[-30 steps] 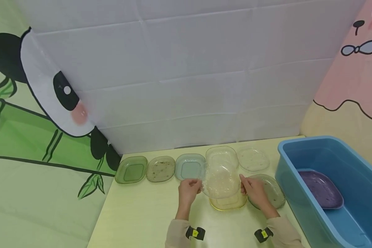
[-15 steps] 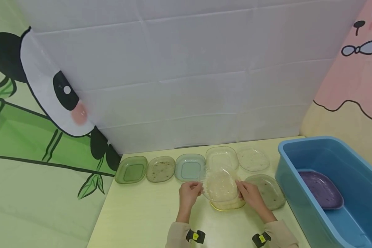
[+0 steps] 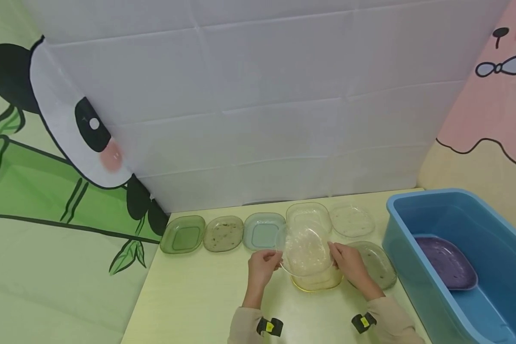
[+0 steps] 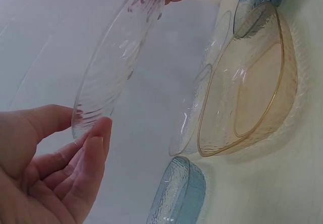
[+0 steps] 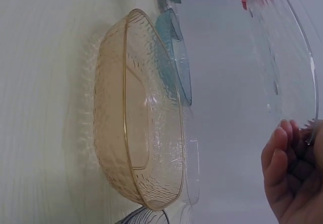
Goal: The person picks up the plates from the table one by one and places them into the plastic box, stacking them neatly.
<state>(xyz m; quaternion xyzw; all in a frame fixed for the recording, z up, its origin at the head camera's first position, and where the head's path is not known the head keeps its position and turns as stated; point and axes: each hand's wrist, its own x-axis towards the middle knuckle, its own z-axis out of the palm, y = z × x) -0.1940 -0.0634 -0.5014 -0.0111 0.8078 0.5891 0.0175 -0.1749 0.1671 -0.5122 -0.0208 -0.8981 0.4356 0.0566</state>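
Both hands hold a clear, ripple-patterned plate (image 3: 306, 253) up off the table by its opposite edges. My left hand (image 3: 261, 268) pinches its left rim between thumb and fingers, as the left wrist view also shows. On the other side, my right hand (image 3: 351, 265) grips the right rim. Below the plate, partly covered by it in the head view, stands a yellow-tinted dish (image 5: 116, 123) with rounded corners on the table. A clear squarish dish (image 3: 308, 211) lies just behind, overlapped by the held plate.
Along the back stand a green dish (image 3: 183, 234), a speckled dish (image 3: 223, 234), a pale blue dish (image 3: 264, 232) and a clear plate (image 3: 351, 220). A grey-green dish (image 3: 376, 265) sits beside the right hand. At right, a blue tub (image 3: 430, 192) contains a purple plate (image 3: 447, 263).
The clear plate dipped slightly toward me half a second ago and is now a little higher and flatter to view. Both hands have kept hold of it; the dishes stay put.
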